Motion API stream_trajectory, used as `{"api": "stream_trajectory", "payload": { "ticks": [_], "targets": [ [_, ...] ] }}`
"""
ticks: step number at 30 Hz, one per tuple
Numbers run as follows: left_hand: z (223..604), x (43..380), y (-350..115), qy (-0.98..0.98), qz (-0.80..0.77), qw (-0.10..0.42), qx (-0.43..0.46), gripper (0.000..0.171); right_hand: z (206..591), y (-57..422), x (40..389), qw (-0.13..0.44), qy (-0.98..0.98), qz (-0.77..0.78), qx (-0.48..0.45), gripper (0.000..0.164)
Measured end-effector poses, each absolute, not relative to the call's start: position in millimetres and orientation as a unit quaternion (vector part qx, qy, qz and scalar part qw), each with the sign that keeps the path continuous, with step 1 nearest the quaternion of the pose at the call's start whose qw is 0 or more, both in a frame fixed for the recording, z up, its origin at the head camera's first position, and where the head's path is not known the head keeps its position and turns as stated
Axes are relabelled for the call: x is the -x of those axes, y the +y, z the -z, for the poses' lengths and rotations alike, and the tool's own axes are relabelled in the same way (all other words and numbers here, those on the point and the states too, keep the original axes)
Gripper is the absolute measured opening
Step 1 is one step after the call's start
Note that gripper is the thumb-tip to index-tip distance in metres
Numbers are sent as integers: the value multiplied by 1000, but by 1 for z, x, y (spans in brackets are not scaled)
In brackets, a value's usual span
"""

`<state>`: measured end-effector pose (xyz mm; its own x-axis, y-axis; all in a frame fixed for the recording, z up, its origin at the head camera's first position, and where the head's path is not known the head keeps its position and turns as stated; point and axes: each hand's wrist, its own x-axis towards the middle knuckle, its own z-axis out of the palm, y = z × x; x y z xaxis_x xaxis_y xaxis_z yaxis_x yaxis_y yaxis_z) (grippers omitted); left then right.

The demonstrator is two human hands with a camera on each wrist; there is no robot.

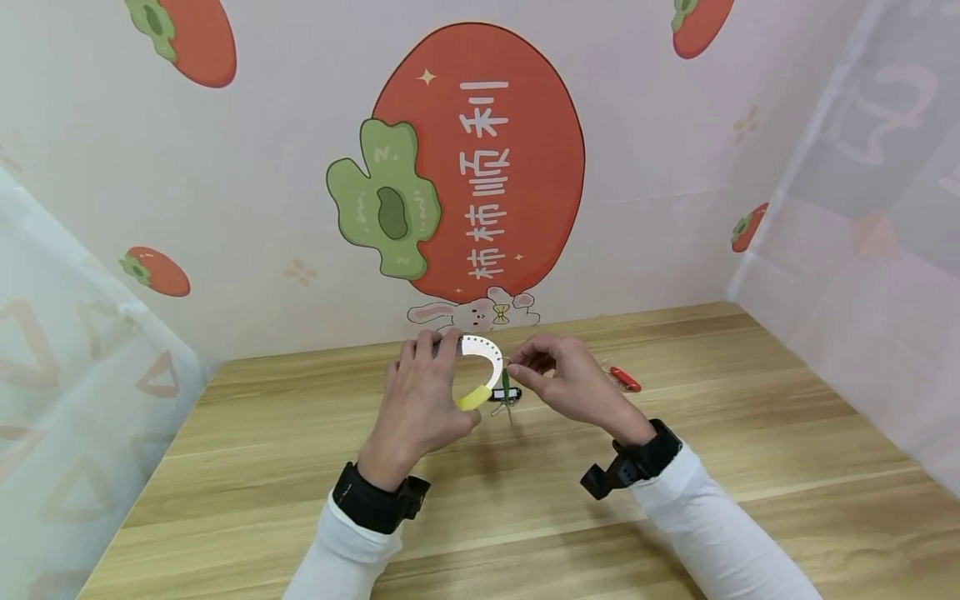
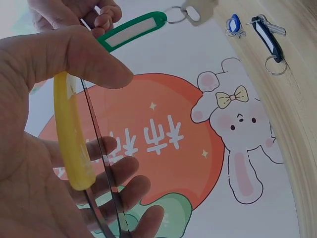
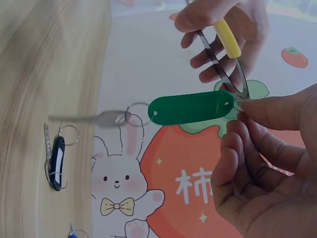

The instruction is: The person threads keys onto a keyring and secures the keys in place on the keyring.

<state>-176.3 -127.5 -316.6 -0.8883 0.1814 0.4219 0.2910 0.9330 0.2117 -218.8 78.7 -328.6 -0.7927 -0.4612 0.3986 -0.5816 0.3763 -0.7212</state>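
My left hand [image 1: 420, 404] holds a flat, rounded metal hoop [image 1: 496, 360] marked with a row of dark dots. A yellow grip [image 2: 74, 134] covers part of it. Close by on the right, my right hand [image 1: 572, 382] pinches the small ring at one end of a green key tag [image 3: 181, 110]. From the tag's other end a key [image 3: 111, 119] hangs on a split ring. The pinched ring is right at the hoop's edge; fingertips hide whether it is threaded on.
On the wooden table [image 1: 285, 467] behind the hands lies a black key tag [image 3: 57, 163] with a key. A red key tag [image 1: 625, 379] lies farther right. The left wrist view also shows a blue key tag [image 2: 234, 23]. A printed backdrop [image 1: 285, 167] rises behind the table.
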Motion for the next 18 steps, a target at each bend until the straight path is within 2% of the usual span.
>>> {"api": "stream_trajectory", "payload": {
  "ticks": [8,11,13,18],
  "targets": [
    [316,176,-128,-962,142,202,118,91,331,76,219,138,-831,-441,-309,7],
    [316,176,-128,-963,141,200,118,90,331,76,219,146,-824,-447,-315,7],
    [316,176,-127,-963,138,198,118,90,330,77,219,127,-819,-462,-315,8],
    [316,176,-128,-963,136,198,120,89,328,82,222,23,-806,-512,-297,14]
  ]
}}
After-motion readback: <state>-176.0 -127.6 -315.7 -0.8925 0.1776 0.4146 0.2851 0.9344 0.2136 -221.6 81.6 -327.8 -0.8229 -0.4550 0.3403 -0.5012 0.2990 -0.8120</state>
